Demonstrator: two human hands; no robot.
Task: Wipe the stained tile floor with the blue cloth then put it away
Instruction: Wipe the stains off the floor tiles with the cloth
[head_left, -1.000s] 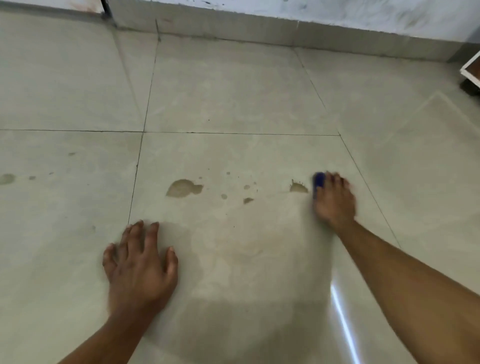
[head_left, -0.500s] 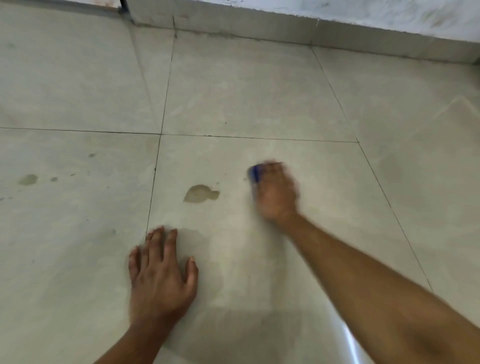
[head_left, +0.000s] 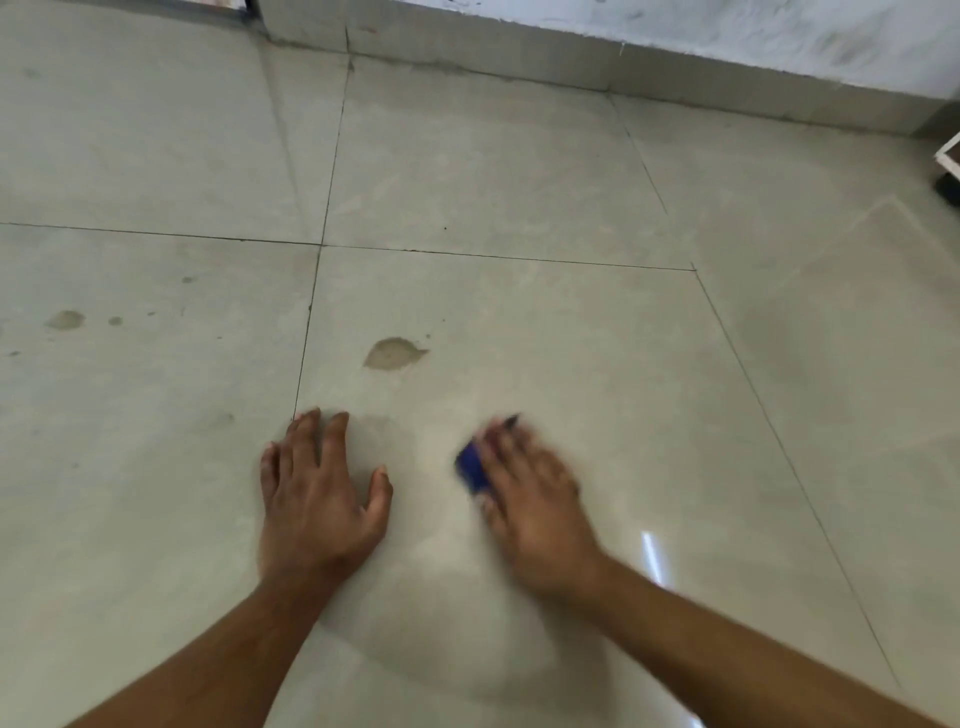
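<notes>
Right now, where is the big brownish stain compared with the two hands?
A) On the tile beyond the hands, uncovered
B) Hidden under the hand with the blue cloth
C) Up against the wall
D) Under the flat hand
A: the brownish stain lies bare on the tile floor, beyond the flat left hand and the right hand pressing the blue cloth.
</notes>
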